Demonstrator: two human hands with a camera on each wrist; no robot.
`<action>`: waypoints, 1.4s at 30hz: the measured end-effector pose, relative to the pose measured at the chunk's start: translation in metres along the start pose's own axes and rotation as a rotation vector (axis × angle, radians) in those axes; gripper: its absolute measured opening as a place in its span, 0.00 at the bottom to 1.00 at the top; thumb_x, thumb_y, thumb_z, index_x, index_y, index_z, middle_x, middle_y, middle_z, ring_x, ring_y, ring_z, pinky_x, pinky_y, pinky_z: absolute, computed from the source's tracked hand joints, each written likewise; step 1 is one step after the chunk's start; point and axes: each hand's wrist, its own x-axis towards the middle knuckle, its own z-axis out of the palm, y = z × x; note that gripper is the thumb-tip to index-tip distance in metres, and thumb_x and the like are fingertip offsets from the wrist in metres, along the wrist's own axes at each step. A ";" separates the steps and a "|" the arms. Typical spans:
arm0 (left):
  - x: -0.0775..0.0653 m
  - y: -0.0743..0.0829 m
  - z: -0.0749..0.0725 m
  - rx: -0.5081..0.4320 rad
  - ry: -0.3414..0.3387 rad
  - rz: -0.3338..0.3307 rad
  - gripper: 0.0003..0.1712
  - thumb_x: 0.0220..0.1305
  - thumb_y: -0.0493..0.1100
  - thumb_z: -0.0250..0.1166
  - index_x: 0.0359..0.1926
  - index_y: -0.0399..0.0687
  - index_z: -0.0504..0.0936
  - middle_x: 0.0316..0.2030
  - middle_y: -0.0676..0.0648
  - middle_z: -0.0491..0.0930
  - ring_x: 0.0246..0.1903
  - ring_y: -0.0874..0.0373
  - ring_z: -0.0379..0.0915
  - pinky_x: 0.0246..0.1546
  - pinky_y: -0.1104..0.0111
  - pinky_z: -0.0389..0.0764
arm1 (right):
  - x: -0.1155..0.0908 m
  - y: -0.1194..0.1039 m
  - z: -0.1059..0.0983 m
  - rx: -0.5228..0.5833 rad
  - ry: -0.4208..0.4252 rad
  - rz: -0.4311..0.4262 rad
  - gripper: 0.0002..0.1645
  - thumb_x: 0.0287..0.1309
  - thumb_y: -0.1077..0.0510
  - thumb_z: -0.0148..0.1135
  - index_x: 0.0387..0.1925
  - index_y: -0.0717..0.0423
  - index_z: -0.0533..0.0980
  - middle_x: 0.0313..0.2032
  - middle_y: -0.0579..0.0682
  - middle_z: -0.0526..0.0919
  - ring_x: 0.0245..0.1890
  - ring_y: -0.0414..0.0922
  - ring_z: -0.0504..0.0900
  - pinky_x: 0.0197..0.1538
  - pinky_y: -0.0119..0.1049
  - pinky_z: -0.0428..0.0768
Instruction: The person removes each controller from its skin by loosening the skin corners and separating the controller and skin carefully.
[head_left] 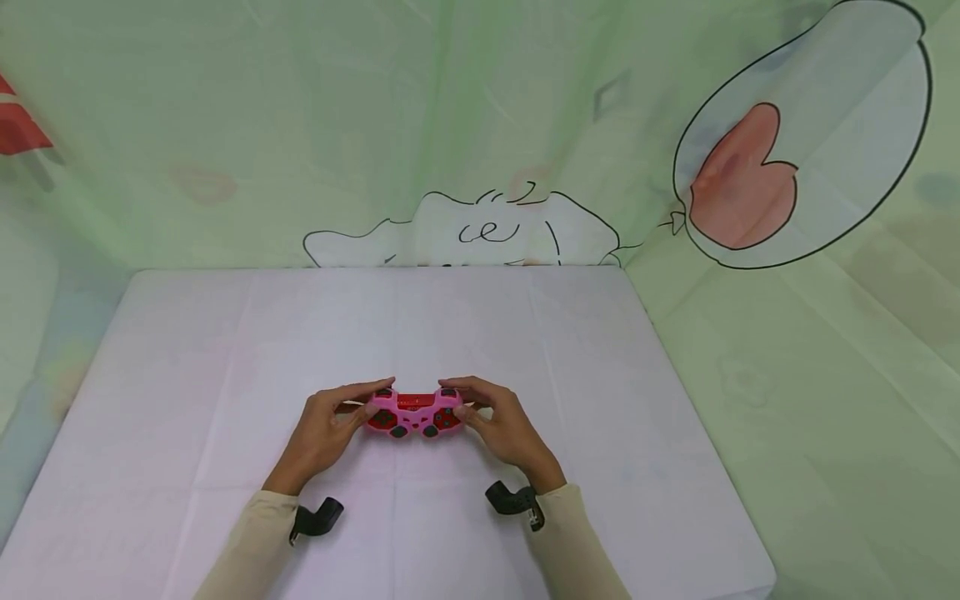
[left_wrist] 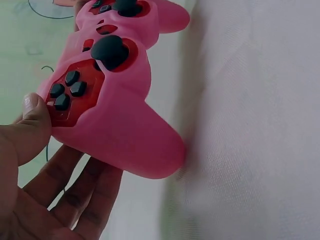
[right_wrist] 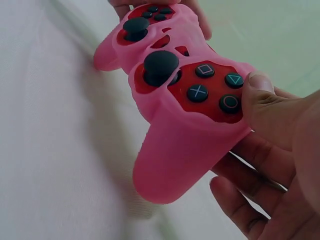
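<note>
A red game controller in a pink silicone cover (head_left: 416, 414) is held between both hands over the white table. My left hand (head_left: 330, 425) grips its left end, thumb on the edge beside the direction buttons (left_wrist: 70, 90), other fingers behind and underneath. On the opposite end, my right hand (head_left: 504, 421) pinches the controller, its thumb at the edge of the symbol buttons (right_wrist: 215, 90). Both black thumbsticks (right_wrist: 161, 65) face up, and no finger is on them. The controller's underside is hidden.
A white cloth covers the table (head_left: 585, 350), with faint creases. Behind stands a green printed curtain (head_left: 337, 108) with a drawn balloon and heart. Black wrist cameras (head_left: 318, 517) stick out from both sleeves above the cloth.
</note>
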 end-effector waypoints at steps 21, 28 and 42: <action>0.001 0.004 0.001 0.051 0.009 0.031 0.24 0.73 0.50 0.69 0.68 0.68 0.83 0.64 0.59 0.84 0.66 0.53 0.80 0.66 0.47 0.78 | 0.003 -0.001 -0.001 0.011 -0.031 -0.030 0.26 0.75 0.54 0.64 0.70 0.47 0.77 0.66 0.48 0.84 0.65 0.46 0.82 0.64 0.48 0.80; 0.000 0.007 -0.001 0.066 -0.021 0.059 0.27 0.72 0.43 0.69 0.70 0.61 0.81 0.65 0.52 0.84 0.62 0.47 0.83 0.60 0.44 0.83 | 0.003 -0.002 -0.002 0.002 -0.049 -0.064 0.28 0.73 0.54 0.65 0.71 0.49 0.77 0.67 0.52 0.83 0.65 0.46 0.82 0.63 0.47 0.80; -0.003 0.010 0.001 0.106 0.075 0.086 0.33 0.60 0.32 0.77 0.66 0.59 0.85 0.60 0.53 0.87 0.63 0.52 0.81 0.63 0.52 0.81 | 0.001 -0.004 0.003 0.003 0.049 -0.085 0.33 0.62 0.68 0.72 0.65 0.38 0.82 0.63 0.41 0.85 0.67 0.47 0.82 0.68 0.57 0.79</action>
